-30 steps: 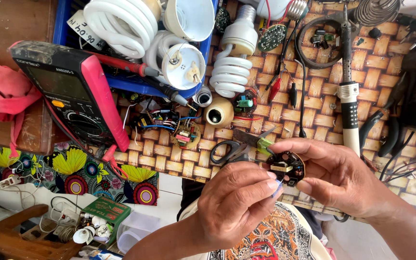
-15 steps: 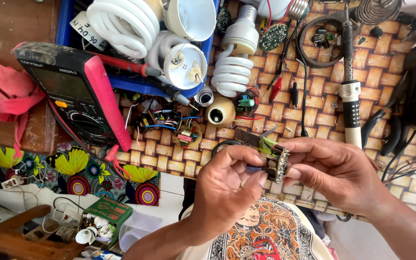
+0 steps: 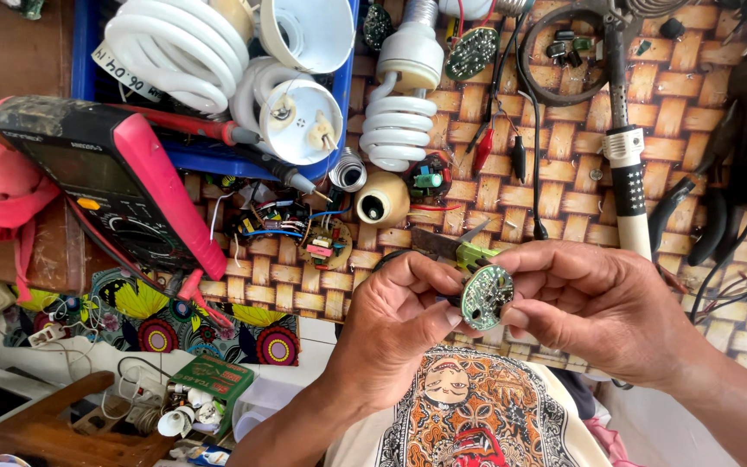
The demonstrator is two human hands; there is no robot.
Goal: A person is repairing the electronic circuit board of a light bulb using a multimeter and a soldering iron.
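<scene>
Right, both hands meet on the small round circuit board (image 3: 486,297) — the left hand (image 3: 395,324) pinches its near edge between thumb and forefinger, the right hand (image 3: 603,311) clamps the far edge with its fingertips. The disc has no real long axis; its green soldered face tilts up toward the person, just above the woven mat (image 3: 564,190). Up and left of the board lies a red-edged multimeter (image 3: 110,186); a spiral lamp (image 3: 399,121) sits straight above it. Down and left of the board — a small green box (image 3: 213,380) with a red label.
</scene>
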